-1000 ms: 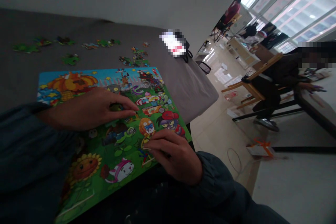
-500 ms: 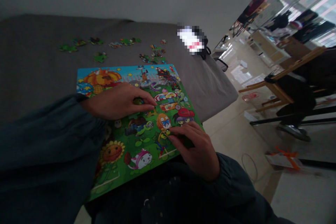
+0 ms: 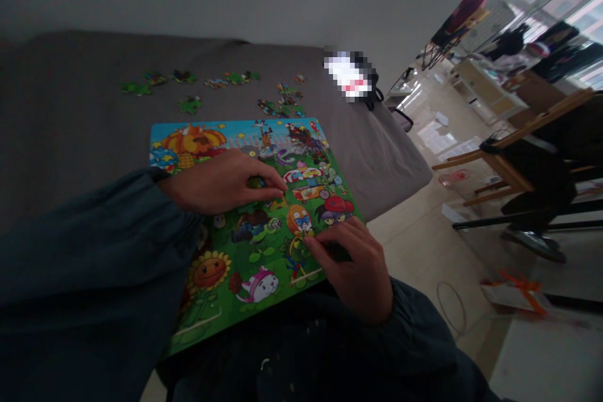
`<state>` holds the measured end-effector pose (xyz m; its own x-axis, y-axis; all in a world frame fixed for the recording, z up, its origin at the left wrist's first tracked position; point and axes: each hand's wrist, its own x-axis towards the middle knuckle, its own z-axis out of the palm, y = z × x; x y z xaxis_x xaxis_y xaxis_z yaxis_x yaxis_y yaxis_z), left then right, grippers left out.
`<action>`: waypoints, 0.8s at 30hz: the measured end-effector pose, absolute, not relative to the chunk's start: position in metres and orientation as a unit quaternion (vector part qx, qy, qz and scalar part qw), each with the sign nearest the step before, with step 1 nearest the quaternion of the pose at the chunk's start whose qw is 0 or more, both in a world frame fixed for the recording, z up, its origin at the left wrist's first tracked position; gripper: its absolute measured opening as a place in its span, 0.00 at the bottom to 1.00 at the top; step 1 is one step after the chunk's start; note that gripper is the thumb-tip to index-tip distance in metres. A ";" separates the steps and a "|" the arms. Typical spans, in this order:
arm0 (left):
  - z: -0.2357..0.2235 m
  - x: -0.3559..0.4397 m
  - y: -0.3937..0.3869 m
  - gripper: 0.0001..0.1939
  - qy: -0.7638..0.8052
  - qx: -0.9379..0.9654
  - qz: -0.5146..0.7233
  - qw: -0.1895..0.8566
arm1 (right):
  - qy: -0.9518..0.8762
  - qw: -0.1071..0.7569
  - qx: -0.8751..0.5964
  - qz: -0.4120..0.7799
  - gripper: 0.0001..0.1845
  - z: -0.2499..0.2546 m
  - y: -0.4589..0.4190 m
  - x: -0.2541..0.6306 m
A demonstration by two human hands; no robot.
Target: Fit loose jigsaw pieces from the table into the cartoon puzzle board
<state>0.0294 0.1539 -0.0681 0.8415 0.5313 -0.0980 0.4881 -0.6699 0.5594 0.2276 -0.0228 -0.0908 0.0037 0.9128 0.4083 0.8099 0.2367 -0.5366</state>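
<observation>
A cartoon jigsaw puzzle board [image 3: 264,251] with a sunflower and a pumpkin lies tilted across my lap and a grey padded surface. My left hand [image 3: 226,182] curls over the board's middle, shut on a small green puzzle piece [image 3: 255,183] between thumb and fingers. My right hand [image 3: 353,264] rests at the board's lower right edge, its fingertips on the picture; whatever lies under them is hidden. Several loose puzzle pieces [image 3: 191,105] lie scattered beyond the board's far edge.
The grey padded surface [image 3: 80,107] extends behind the board. A pixelated object [image 3: 351,75] lies at its far corner. To the right, a seated person [image 3: 537,176] occupies a wooden chair [image 3: 499,163] beside a table. A paper package with orange ribbon [image 3: 516,294] lies on the tiled floor.
The view has turned, so the board and both hands sit further right in the picture. My left hand still holds the green piece, and my right hand stays at the board's edge.
</observation>
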 end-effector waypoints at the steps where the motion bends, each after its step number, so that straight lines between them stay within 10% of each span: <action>1: -0.068 0.029 0.154 0.15 0.279 0.913 0.037 0.295 | -0.713 0.357 -0.599 0.076 0.08 -0.091 -0.023 0.230; 24: -0.070 0.029 0.154 0.19 0.280 0.913 0.036 0.296 | -0.843 0.232 -0.482 0.061 0.16 -0.095 -0.041 0.256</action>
<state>0.0290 0.1541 -0.0699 0.8411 0.5314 -0.1007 0.4894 -0.6684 0.5601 0.2560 -0.0409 -0.0947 -0.4283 0.8403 0.3324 0.7835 0.5286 -0.3267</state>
